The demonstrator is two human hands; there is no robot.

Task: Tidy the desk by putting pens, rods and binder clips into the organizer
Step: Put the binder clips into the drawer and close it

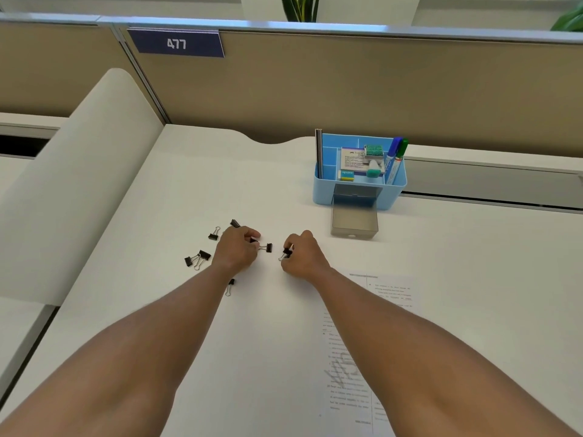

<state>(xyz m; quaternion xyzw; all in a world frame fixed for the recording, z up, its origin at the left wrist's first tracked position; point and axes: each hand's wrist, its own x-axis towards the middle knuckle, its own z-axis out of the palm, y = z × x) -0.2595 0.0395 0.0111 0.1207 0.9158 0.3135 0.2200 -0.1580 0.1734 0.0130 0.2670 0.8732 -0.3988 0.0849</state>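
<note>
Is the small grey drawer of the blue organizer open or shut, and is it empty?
Open and empty: the grey drawer sticks out from the blue organizer, and only its bare bottom shows.

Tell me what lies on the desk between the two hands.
In the head view, one black binder clip lies between the left hand and the right hand, close by the left fingers.

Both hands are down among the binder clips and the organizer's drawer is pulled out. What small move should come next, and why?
Probably carry the right hand, closed on a binder clip, over to the open grey drawer of the blue organizer and drop it in. The drawer looks empty and lies on that hand's side; several clips still lie loose by the left hand.
</note>
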